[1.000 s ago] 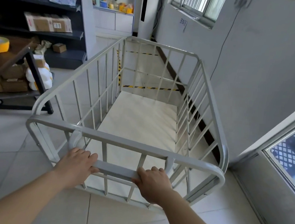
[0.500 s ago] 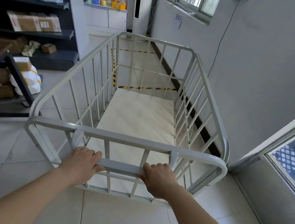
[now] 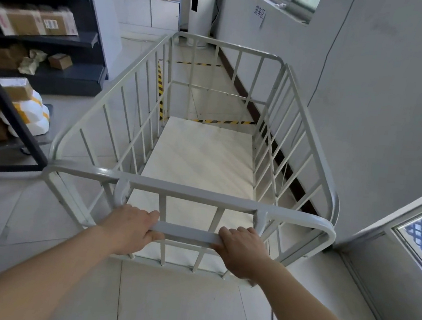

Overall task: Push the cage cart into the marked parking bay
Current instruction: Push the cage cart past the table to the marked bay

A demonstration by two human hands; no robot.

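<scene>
Item: pale grey metal cage cart with barred sides and a cream flat deck (image 3: 199, 158). It stands on the light tiled floor (image 3: 175, 305), straight ahead of me, its right side running close along the grey wall (image 3: 382, 121). The deck carries nothing.

Grip: my left hand (image 3: 131, 227) is wrapped closed around the flat grey handle bar on the near end of the cart (image 3: 185, 233), fingers over the top and thumb tucked beneath. My right hand (image 3: 241, 250) is clenched on the same bar, to the right, with bare bar between the two hands. Both forearms reach forward from the lower corners of the view.

Parking bay: yellow-and-black striped floor tape (image 3: 224, 122) lies across the floor just past the far edge of the deck, seen through the far bars. A second strip runs lengthwise along the left, seen through the left bars, and a third crosses the floor farther off toward the back of the room. The cart's far end overlaps the nearest strip in view; whether its wheels have crossed it I cannot tell.

Surroundings: a dark shelving unit with brown cardboard boxes (image 3: 33, 21) at far left; a dark-framed trolley loaded with boxes and white parcels (image 3: 12, 116) near left; a paper sign with printed characters (image 3: 259, 14) on the wall under the window.
</scene>
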